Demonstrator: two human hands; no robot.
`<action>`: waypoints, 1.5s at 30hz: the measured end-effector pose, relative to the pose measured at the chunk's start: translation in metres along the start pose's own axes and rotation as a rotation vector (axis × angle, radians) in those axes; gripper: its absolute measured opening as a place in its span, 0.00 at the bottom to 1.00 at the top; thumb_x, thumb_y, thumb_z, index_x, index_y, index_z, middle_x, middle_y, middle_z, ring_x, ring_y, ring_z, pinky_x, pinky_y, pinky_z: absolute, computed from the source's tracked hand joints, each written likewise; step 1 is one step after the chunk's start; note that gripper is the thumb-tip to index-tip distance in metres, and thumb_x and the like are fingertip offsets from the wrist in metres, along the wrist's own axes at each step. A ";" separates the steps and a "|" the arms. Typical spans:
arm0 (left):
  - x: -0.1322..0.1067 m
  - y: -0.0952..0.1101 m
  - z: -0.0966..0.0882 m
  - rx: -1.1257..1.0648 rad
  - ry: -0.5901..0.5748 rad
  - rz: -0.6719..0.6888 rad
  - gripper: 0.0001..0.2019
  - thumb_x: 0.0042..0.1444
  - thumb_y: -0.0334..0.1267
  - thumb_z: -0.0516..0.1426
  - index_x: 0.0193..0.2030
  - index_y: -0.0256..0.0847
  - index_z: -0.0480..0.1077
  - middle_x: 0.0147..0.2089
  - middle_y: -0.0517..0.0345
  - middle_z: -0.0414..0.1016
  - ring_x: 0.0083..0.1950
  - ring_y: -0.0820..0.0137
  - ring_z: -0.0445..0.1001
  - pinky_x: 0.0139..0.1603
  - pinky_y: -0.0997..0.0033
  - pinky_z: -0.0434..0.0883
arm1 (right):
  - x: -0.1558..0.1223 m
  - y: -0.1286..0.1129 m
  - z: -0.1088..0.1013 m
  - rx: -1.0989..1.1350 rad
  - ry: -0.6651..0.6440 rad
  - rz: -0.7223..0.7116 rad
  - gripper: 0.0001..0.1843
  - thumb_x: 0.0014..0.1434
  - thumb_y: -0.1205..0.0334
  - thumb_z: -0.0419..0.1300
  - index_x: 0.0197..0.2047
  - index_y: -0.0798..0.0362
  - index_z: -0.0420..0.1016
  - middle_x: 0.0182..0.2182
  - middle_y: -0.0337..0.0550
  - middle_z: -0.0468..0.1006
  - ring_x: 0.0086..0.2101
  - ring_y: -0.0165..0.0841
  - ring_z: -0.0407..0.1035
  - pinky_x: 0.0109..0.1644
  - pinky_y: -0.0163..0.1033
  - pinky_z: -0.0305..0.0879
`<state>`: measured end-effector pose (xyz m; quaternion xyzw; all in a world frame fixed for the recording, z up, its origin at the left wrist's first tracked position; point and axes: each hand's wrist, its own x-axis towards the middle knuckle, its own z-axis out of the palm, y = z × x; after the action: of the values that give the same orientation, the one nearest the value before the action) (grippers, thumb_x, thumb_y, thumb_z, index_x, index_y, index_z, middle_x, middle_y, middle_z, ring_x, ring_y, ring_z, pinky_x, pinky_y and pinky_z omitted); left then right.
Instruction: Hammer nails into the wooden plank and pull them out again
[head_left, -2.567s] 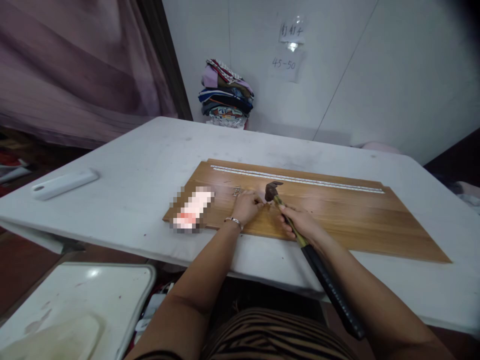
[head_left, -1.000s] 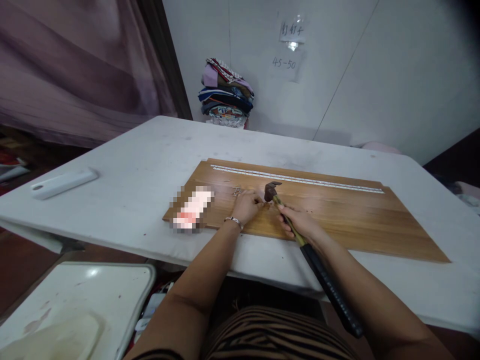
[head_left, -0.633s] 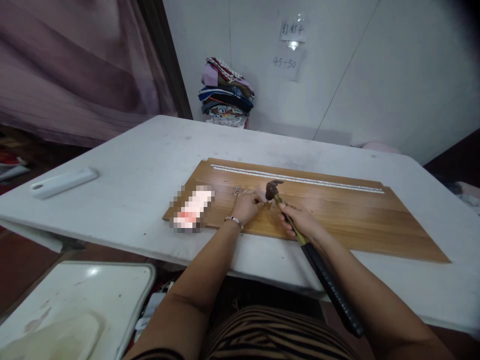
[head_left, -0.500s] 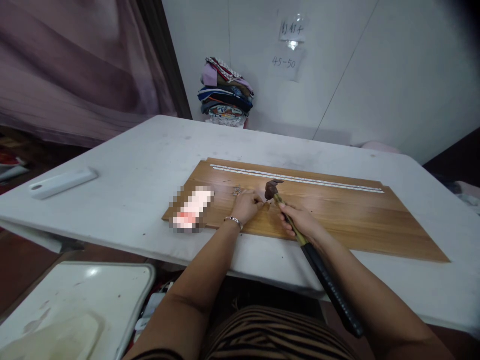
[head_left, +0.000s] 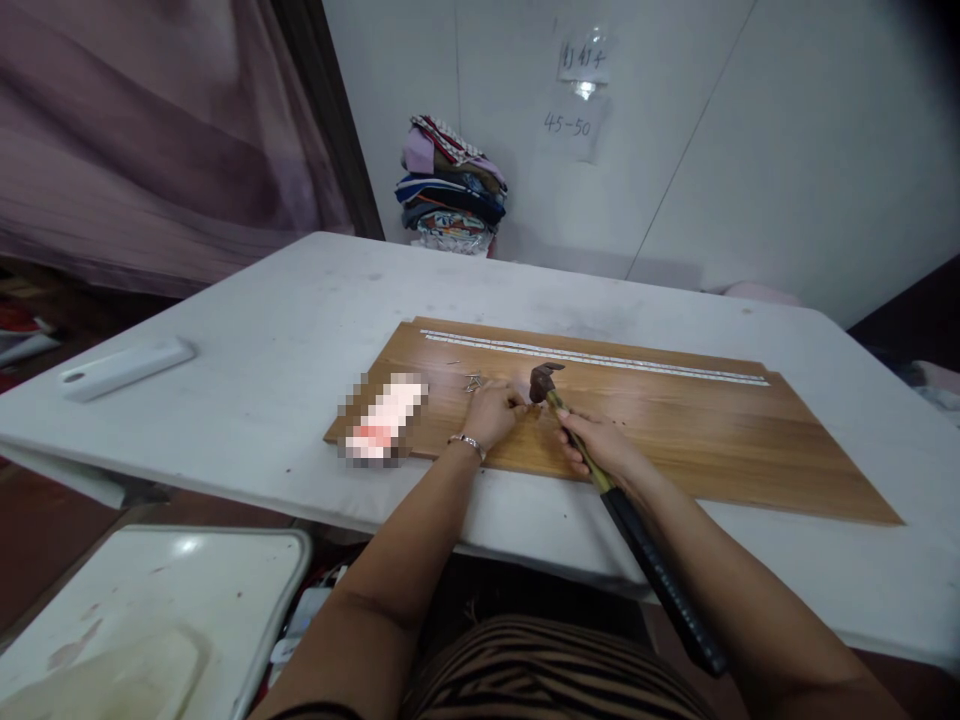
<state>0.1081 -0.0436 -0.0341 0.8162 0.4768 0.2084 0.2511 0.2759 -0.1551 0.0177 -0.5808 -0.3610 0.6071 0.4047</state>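
Observation:
A long wooden board (head_left: 675, 420) lies on the white table (head_left: 300, 330), with a pale strip (head_left: 600, 358) along its far edge. My right hand (head_left: 600, 445) is wrapped round a hammer (head_left: 637, 545) high on the handle, and its dark head (head_left: 541, 381) rests low on the board. My left hand (head_left: 491, 412), with a bracelet at the wrist, is pinched right beside the hammer head, holding something too small to make out. A few small nails (head_left: 471, 380) lie on the board just beyond my left hand.
A blurred pinkish object (head_left: 382, 418) lies on the board's left end. A white flat bar (head_left: 124, 366) sits at the table's left edge. Folded clothes (head_left: 450, 190) are stacked against the far wall. A white tray-like surface (head_left: 150, 610) stands below at left.
The hammer head bobs slightly up and down over the same spot beside my left fingers. Both hands stay in place.

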 end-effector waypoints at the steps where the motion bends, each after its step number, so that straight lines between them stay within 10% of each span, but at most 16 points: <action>1: 0.000 0.000 0.000 -0.003 0.000 0.001 0.04 0.59 0.34 0.65 0.34 0.44 0.83 0.40 0.54 0.81 0.49 0.62 0.76 0.54 0.63 0.68 | -0.001 -0.001 0.000 -0.001 0.002 0.000 0.22 0.55 0.41 0.66 0.32 0.48 0.63 0.19 0.30 0.64 0.15 0.24 0.53 0.15 0.30 0.49; 45: 0.003 -0.006 0.006 0.006 0.011 0.020 0.04 0.59 0.35 0.66 0.34 0.43 0.83 0.41 0.55 0.82 0.49 0.62 0.76 0.54 0.62 0.68 | -0.002 -0.004 0.004 -0.008 -0.001 0.001 0.24 0.53 0.40 0.67 0.31 0.48 0.61 0.18 0.28 0.62 0.15 0.23 0.53 0.15 0.29 0.49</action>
<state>0.1088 -0.0397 -0.0426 0.8204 0.4708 0.2140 0.2440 0.2726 -0.1549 0.0221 -0.5821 -0.3634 0.6063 0.4019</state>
